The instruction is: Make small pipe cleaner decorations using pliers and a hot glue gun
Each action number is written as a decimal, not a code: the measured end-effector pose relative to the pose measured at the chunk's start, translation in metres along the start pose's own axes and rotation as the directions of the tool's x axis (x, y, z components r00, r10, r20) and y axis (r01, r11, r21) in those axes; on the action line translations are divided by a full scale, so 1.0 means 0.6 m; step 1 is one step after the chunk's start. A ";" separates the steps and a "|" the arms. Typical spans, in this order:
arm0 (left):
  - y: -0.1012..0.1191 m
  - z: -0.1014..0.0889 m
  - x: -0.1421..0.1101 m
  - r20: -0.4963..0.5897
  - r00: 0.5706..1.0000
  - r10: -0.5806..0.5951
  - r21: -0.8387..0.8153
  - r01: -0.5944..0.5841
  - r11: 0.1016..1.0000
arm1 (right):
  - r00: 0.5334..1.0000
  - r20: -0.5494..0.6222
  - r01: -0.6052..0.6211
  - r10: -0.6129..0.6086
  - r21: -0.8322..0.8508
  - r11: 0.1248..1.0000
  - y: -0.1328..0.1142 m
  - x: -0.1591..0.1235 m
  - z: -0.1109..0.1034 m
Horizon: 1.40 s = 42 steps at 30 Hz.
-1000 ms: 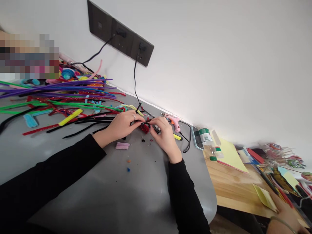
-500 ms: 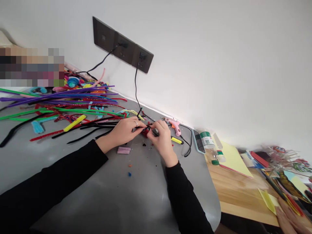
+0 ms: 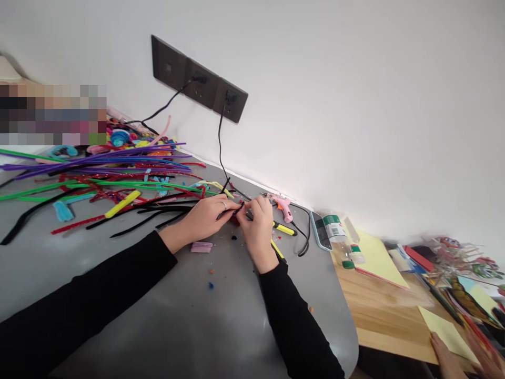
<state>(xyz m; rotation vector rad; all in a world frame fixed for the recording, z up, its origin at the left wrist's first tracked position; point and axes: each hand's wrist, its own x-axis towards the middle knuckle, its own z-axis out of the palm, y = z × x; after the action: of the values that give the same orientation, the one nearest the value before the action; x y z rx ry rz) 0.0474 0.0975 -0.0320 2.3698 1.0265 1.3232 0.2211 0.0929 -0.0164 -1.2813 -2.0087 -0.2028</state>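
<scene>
My left hand (image 3: 207,216) and my right hand (image 3: 257,231) meet fingertip to fingertip above the grey table. Both pinch a small piece of black pipe cleaner (image 3: 242,206), mostly covered by the fingers. A dark red fuzzy bit (image 3: 235,221) shows just under the fingertips; whether it is joined to the black piece I cannot tell. Several loose black pipe cleaners (image 3: 158,210) lie to the left of my left hand, partly beneath it. Close to my right hand are a yellow-and-black handle (image 3: 284,228) and another yellow strip (image 3: 278,249).
Purple, green and red pipe cleaners (image 3: 98,158) pile up at left. A pink glue gun (image 3: 284,208) with its cord, a phone (image 3: 321,230) and a plastic bottle (image 3: 335,231) stand right. On the wooden table, another person's hands (image 3: 445,353) touch yellow paper (image 3: 445,329).
My right hand has shifted slightly left and turned, uncovering the yellow strip beside its wrist. The pinch continues. The other person's hands have moved on the yellow paper, which now lies flatter.
</scene>
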 end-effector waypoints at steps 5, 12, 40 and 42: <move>-0.011 -0.001 -0.003 -0.044 0.998 -0.053 0.095 0.057 0.994 | 0.998 0.059 -0.011 0.008 0.065 0.998 -0.007 0.005 -0.013; -0.025 -0.016 -0.003 -0.225 0.959 -0.173 0.251 0.228 0.941 | 0.923 0.315 -0.195 0.219 -0.106 0.975 0.053 -0.013 -0.072; -0.015 -0.024 0.001 -0.353 0.926 -0.136 0.137 0.195 0.971 | 0.704 0.662 -0.610 0.258 0.377 0.697 0.053 0.012 -0.132; -0.014 -0.026 0.001 -0.366 0.919 -0.145 0.137 0.207 0.969 | 0.695 0.695 -0.583 0.184 0.395 0.710 0.049 0.009 -0.130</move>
<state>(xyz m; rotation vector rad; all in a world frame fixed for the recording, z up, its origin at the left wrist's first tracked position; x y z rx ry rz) 0.0311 0.1020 -0.0271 2.1306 1.4750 1.6894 0.2832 0.0730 0.0360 -1.4159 -1.9442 1.1385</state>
